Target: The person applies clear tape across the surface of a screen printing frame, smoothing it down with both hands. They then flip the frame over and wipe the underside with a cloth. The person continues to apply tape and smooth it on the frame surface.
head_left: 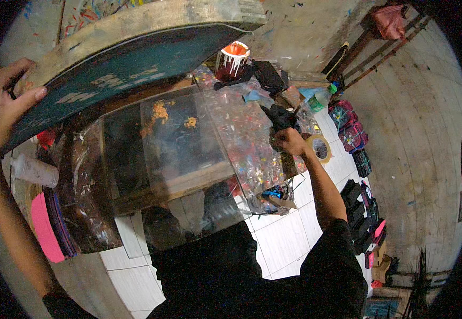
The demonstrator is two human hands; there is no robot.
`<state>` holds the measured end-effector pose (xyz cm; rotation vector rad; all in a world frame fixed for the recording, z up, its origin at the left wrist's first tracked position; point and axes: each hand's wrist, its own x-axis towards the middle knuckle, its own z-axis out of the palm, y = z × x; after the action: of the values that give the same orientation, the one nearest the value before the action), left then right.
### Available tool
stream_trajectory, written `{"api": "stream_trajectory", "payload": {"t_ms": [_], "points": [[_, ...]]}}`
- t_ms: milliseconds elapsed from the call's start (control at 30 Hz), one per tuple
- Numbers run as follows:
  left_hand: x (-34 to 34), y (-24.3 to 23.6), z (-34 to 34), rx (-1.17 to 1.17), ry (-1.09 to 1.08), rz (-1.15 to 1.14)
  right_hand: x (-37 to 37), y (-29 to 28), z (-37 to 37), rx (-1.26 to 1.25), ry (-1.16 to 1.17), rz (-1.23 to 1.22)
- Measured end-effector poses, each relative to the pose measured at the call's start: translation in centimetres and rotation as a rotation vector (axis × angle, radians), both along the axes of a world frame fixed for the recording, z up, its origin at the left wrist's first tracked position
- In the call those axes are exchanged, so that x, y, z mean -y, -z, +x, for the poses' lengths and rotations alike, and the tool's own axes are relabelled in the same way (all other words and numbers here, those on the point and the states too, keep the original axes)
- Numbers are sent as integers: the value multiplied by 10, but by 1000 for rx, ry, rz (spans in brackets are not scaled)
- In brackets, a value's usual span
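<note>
My left hand (14, 101) grips the left end of a wood-edged silkscreen frame (135, 33) with a dark green mesh bearing pale lettering. The frame is tilted up over a glass pane (180, 146), where orange smears (159, 112) show. To the right, my right hand (290, 141) is closed on a crumpled black cloth (281, 117) over the paint-speckled tabletop (247, 133). A roll of tape (319, 148) lies just beside that hand.
A paint-dripped tub (232, 63) of orange-red ink stands behind the pane, near a green-capped bottle (320, 100). At left are a plastic cup (35, 170) and a pink-topped stack (49, 227). Black pieces (354, 207) lie along the white floor tiles at right.
</note>
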<state>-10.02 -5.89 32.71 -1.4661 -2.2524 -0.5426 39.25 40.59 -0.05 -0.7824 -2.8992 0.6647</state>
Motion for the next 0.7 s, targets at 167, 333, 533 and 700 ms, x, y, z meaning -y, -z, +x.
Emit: {"api": "stream_trajectory", "payload": {"t_ms": [167, 333, 533, 700], "points": [[-12, -7, 13, 48, 79, 16, -30, 29, 20, 77, 81, -41], [-23, -18, 29, 118, 164, 17, 3, -11, 5, 31, 118, -309], [1, -8, 0, 96, -119, -41, 16, -25, -10, 163, 16, -20], [-8, -22, 32, 87, -158, -178, 23, -19, -3, 253, 78, 228]]}}
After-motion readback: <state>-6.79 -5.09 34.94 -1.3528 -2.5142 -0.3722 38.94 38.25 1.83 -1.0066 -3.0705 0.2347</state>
